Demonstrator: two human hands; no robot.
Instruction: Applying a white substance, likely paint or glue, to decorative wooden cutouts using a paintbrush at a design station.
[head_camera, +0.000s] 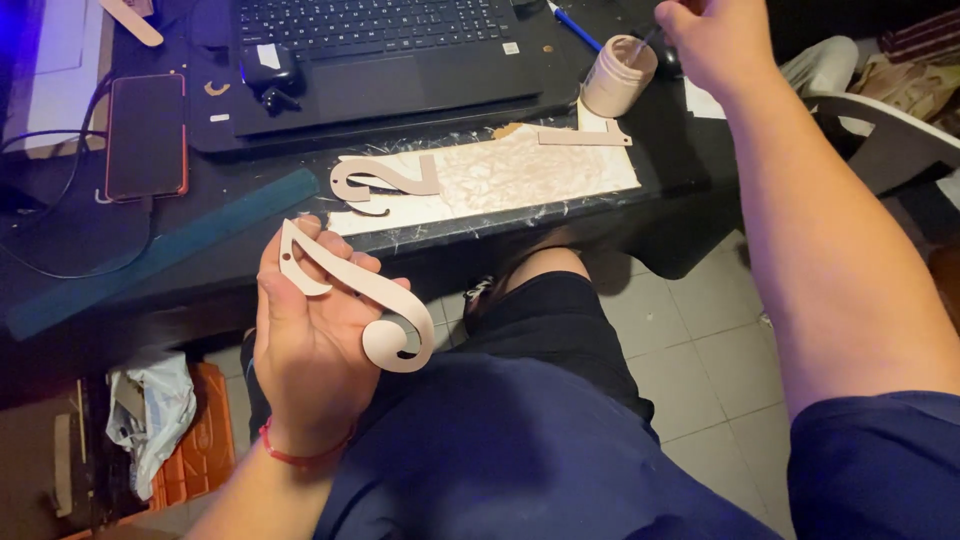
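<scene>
My left hand (305, 340) holds a flat, beige, curled cut-out shape (372, 300) over my lap, below the desk edge. My right hand (715, 40) is up at the far right of the desk, fingers closed on a thin brush (647, 40) whose tip dips into a small beige paint jar (617, 75). On the desk lies a pale painted sheet (500, 175) with another beige cut-out shape (385, 178) on its left end and a flat angled piece (585, 135) at its right end.
A black laptop (380, 55) sits behind the sheet, with a phone in a red case (146, 135) and cables to its left. A teal ruler (160, 250) lies diagonally on the dark desk. A white chair (890, 125) stands right; orange crates (195, 430) sit under the desk.
</scene>
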